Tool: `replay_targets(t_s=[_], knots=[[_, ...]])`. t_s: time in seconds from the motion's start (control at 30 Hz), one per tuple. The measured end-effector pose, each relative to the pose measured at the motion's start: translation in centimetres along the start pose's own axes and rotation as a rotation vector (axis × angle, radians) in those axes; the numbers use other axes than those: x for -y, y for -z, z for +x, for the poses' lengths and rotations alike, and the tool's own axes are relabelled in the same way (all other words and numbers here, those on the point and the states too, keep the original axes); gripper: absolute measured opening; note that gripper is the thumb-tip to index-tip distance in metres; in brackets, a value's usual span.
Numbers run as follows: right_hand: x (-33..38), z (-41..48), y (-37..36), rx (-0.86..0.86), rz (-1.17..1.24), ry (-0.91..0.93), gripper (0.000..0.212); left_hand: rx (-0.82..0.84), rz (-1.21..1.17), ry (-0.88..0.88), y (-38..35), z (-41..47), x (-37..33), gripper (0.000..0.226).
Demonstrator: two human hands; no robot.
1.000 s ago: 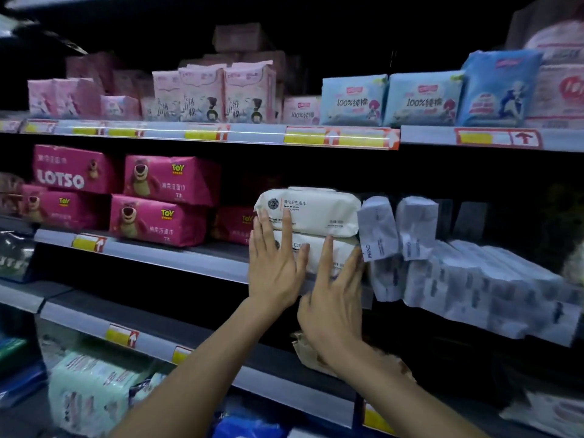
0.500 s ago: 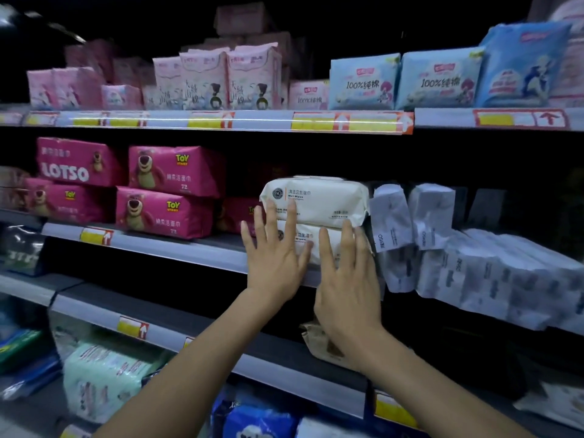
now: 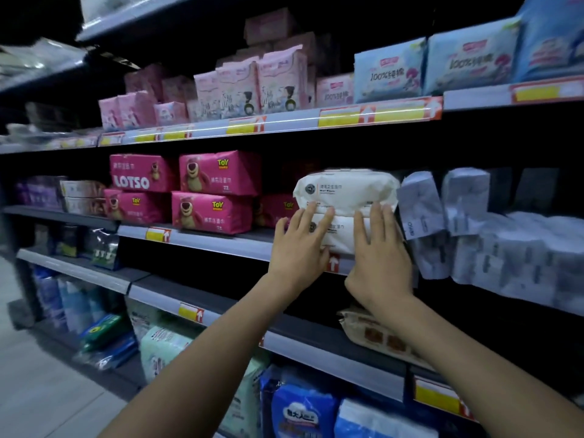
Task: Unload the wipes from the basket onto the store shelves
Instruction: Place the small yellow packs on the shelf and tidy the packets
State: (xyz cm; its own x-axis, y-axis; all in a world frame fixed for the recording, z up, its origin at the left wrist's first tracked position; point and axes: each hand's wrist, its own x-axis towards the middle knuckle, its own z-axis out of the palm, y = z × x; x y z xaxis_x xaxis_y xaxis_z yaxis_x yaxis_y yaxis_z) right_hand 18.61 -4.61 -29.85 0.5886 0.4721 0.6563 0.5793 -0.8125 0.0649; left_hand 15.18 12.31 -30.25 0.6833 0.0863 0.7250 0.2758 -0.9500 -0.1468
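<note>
Wipes in two white soft plastic packs sit stacked right against the fingers (image 3: 308,214). The lower white pack (image 3: 343,237) is under both palms and the upper white pack (image 3: 346,188) is at the fingertips. The left hand (image 3: 300,246) lies flat on the left half and the right hand (image 3: 380,259) on the right half, fingers straight, slightly spread, gripping nothing. Both packs run lengthwise along the grey metal shelf lip (image 3: 202,243). Any push, I'd judge, goes straight away from the fingers, with both hands equally near. Left of the fingers sit pink bear-printed packs (image 3: 211,213). Just right of them stand grey wrapped packs (image 3: 420,207).
</note>
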Motion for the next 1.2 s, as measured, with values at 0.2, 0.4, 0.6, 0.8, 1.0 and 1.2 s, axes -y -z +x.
replay_targets(t_s=[0.2,0.4,0.6,0.8,1.0,1.2], knots=[[0.0,0.1,2.3,0.070,0.121,0.006,0.088,0.180,0.047,0.022,2.6,0.6,-0.8,0.083],[-0.1,-0.8,4.4,0.109,0.320,0.002,0.075,0.252,0.060,0.054,5.3,0.3,-1.7,0.071],[-2.5,-4.3,7.5,0.065,0.525,0.025,0.051,0.142,-0.081,0.039,7.4,-1.7,-3.9,0.062],[-7.8,-7.1,10.1,-0.211,0.599,0.075,0.041,-0.022,-0.231,-0.028,8.6,-3.3,-9.2,0.059],[-15.1,-9.6,10.2,-0.411,0.392,0.001,0.044,-0.151,-0.207,-0.106,8.0,-3.8,-16.8,0.069],[-21.2,-11.4,8.5,-0.438,0.262,-0.229,0.051,-0.161,-0.210,-0.152,6.2,-3.4,-23.5,0.074]])
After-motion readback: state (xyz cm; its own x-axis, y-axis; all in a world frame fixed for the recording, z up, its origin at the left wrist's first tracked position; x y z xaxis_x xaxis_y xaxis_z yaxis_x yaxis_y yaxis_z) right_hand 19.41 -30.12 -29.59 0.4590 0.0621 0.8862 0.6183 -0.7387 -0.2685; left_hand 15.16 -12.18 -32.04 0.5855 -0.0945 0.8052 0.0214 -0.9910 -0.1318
